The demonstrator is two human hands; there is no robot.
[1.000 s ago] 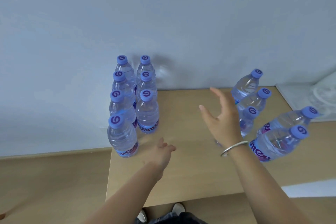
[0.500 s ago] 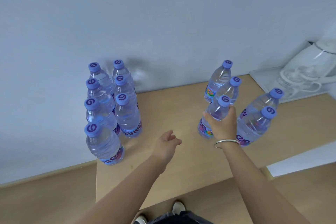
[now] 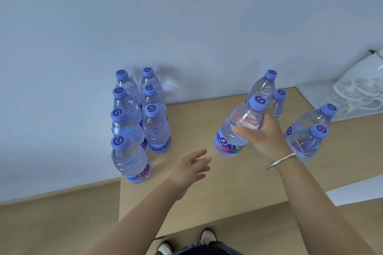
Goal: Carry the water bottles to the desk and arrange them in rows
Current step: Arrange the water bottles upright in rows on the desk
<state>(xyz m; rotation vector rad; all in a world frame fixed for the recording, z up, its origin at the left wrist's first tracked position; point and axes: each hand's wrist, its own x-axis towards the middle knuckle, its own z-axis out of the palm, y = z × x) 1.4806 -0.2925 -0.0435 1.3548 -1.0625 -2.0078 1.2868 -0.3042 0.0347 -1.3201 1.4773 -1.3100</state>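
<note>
Several clear water bottles with blue caps stand in two rows (image 3: 143,122) at the left end of the wooden desk (image 3: 207,192), against the wall. My right hand (image 3: 263,136), with a silver bangle on the wrist, grips one bottle (image 3: 238,128) by its upper body and holds it tilted, lifted off the desk. Two loose bottles (image 3: 269,93) stand behind it and two more (image 3: 310,130) stand to its right. My left hand (image 3: 192,167) hovers over the desk with relaxed fingers, between the rows and the lifted bottle, holding nothing.
A white tray (image 3: 306,93) with a white kettle and glassware sits at the desk's far right. The pale wall runs right behind the desk. Wooden floor lies left of and below the desk, and my shoes (image 3: 186,242) show at its front edge.
My right hand closed round one bottle of the right group, then lifted it and tilted it leftward. My left hand stayed over the middle of the desk.
</note>
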